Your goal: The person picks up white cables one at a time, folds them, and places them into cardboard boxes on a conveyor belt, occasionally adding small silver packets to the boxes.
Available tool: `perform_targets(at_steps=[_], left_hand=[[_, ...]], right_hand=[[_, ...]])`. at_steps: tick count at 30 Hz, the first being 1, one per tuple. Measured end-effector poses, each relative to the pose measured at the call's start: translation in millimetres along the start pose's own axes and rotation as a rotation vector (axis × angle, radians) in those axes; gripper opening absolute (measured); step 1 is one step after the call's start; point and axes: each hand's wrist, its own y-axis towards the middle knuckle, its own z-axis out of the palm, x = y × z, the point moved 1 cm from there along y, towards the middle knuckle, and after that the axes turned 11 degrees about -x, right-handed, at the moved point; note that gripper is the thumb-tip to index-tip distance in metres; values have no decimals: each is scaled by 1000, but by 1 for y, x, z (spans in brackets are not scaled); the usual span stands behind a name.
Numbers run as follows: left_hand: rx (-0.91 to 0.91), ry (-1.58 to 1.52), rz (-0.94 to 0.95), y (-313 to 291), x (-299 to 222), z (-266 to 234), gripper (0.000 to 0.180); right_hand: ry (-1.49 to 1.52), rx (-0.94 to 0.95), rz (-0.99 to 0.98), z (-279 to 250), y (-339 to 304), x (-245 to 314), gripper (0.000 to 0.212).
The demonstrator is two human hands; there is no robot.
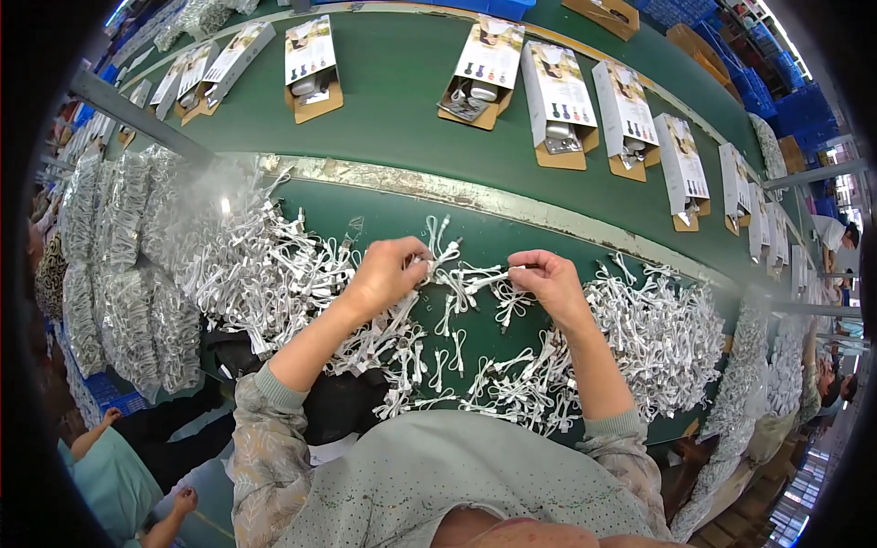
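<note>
Some white cable (466, 282), long axis crosswise, clamped in left hand (388, 272) and right hand (554, 283) grips

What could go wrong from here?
1. Snagging: the white cables at the left hand and right hand overlap, so pulling one might drag others.
2. Drops: the loose cables lying by the worker's body could get brushed off the green table.
3. Spills: a knocked white box might lose contents through its open near end.
</note>
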Motion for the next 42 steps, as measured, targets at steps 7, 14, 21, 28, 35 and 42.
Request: perform_targets(at_steps=[7,14,21,28,35,42], left_hand=[[-107,-432,-277,21,21,-16,20],[-170,-104,-100,26,30,-25,29],[-257,325,471,22,11,-13,38],[-109,528,477,14,-7,-8,26],[-59,508,448,1,-4,-5,14],[-128,240,158,10,-1,-20,12]], right_hand=[[-455,-130,-155,-10,5,-5,26],[415,24,231,1,24,11,25],[888,65,451,48,66,19,15],[972,105,416,98,116,37,8],[895,-65,374,125,194,54,9],[184,18,-73,106,191,69,28]])
